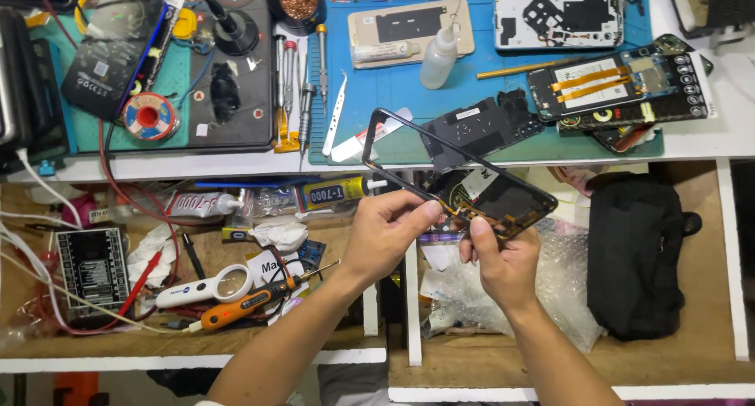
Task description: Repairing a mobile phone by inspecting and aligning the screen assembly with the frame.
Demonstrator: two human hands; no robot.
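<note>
Both hands up over the open drawer, sharing one phone frame (460,174). Left hand (385,229) at the frame's 7 o'clock edge, fingers (425,211) closed on the rim; right hand (503,256) at its 5 o'clock end, thumb pressed by the orange flex, fingers closed on that edge too. Frame held tilted, far corner toward 11 o'clock above the blue mat (393,83).

Best handled by the rims only, kept clear of the flex, with even pressure from both sides so the thin frame does not twist.

Counted: one frame in hand; three opened phones on the mat at 1 o'clock; one squeeze bottle (438,56); two glue tubes on the drawer's back edge; one magnifier (206,286); one orange screwdriver (252,302); one black pouch (633,256) at 3 o'clock.
</note>
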